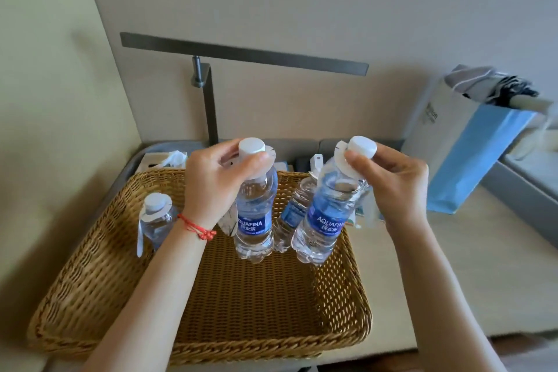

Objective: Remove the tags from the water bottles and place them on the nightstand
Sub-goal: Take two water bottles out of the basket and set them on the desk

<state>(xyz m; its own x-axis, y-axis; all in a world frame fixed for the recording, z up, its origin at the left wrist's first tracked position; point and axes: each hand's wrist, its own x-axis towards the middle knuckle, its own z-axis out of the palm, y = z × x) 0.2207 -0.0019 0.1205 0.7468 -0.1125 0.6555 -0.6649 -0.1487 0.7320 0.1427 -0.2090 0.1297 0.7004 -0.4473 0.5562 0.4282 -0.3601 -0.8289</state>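
Observation:
My left hand point(211, 181) grips the neck of an Aquafina water bottle point(255, 220) with a white cap, held above the wicker basket point(99, 275). A paper tag point(228, 223) hangs from that neck below my palm. My right hand point(392, 187) pinches the capped neck of a second water bottle point(323, 220), tilted left, with a round white tag collar point(342, 160) under its cap. A third bottle point(157, 220) with its own tag stands at the basket's left side. Another bottle point(291, 211) lies in the basket behind the two held ones.
The basket sits on a beige nightstand top point(422, 275). A dark metal lamp arm point(241, 54) rises behind it. A tissue box point(163, 160) stands at the back left, a white charger point(315, 161) at the back, and a white and blue paper bag point(465, 154) at the right.

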